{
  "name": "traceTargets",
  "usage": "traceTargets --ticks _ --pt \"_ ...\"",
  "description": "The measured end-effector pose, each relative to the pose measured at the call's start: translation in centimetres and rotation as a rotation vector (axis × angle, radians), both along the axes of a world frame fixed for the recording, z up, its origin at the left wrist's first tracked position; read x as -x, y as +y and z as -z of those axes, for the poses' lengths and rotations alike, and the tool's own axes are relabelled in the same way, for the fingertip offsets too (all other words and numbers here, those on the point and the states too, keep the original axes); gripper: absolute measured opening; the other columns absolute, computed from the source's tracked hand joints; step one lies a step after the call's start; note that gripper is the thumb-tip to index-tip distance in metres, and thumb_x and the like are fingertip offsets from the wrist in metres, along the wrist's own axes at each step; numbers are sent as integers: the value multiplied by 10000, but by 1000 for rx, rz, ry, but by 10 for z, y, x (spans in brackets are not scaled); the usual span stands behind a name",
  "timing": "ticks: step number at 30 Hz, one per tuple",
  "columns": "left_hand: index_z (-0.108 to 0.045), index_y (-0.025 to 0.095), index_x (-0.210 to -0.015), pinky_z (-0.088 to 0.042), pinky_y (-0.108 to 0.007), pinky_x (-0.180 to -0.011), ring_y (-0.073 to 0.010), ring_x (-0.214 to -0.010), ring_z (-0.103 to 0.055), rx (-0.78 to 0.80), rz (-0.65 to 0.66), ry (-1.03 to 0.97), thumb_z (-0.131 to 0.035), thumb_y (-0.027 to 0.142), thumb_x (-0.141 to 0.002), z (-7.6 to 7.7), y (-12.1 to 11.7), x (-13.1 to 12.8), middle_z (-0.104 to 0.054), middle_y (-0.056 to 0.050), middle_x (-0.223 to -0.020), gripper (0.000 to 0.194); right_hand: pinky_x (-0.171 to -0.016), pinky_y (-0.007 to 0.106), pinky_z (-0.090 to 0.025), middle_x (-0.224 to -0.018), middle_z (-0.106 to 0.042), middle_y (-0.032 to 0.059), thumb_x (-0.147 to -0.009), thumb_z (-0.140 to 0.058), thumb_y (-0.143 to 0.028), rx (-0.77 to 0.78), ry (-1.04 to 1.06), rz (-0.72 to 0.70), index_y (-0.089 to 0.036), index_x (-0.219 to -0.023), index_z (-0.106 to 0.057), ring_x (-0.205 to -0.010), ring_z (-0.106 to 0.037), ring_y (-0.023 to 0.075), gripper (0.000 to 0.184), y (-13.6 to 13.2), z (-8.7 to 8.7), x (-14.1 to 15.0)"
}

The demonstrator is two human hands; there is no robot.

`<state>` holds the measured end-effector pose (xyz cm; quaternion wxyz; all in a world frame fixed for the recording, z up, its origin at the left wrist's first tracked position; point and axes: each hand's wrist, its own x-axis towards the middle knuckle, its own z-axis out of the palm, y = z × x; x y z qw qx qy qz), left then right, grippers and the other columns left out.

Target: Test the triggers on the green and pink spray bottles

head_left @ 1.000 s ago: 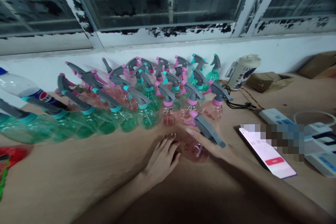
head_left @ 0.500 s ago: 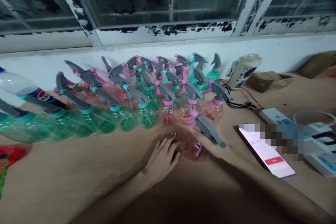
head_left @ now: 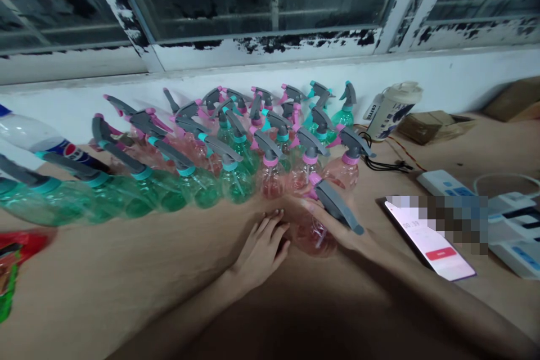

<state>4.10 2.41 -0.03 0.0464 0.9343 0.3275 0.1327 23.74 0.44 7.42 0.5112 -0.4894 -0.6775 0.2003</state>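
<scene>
My right hand (head_left: 337, 228) is closed around the neck of a clear pink spray bottle (head_left: 314, 239), just below its grey and pink trigger head. That bottle stands upright on the wooden table (head_left: 139, 281), in front of the others. Left of it, my left hand (head_left: 261, 244) rests on the tabletop with fingers extended, holding nothing. Behind my hands, a front row holds several green spray bottles (head_left: 238, 183) and pink spray bottles (head_left: 270, 180). More bottles of both colours crowd behind that row, partly hidden.
A phone (head_left: 439, 247) with a lit screen lies on the right, beside white power strips (head_left: 447, 183). Further back are a paper cup (head_left: 394, 112), dark cables (head_left: 382, 163) and a small cardboard box (head_left: 426, 126). On the left lie a Pepsi bottle (head_left: 34, 135) and a red packet (head_left: 27, 244).
Hardly anything differs. The view has shifted very slightly; my right hand still grips the pink spray bottle, and my left hand stays on the table.
</scene>
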Motion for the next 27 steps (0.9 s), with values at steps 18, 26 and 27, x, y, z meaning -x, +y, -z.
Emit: traceTargets --ticks 18,26,27 --pt "-515 157 -1191 -352 -475 -1039 -265 -1253 -432 20 -13 9 -482 241 -897 -1 0 0 -477 -123 -1351 308 -577 348 -438 -668 -464 -9 -813 -576 -249 -65 -12 -1 -251 -707 -421 -624 -510 177 188 1 4 0" --pt "-503 150 -1217 -340 -472 -1051 -258 -1267 -421 -7 3 7 -472 248 -902 1 1 0 -482 -126 -1349 332 -539 328 -424 -631 -474 -26 -818 -590 -293 -12 -7 -9 -247 -732 -478 -551 -481 154 149 -1 -3 1" --pt "-499 149 -1224 -341 -472 -1052 -256 -1270 -418 -11 8 9 -469 250 -904 1 1 0 -480 -126 -1352 337 -549 330 -430 -640 -491 -22 -825 -585 -301 -3 1 -12 -247 -743 -489 -555 -492 155 137 -1 -3 1"
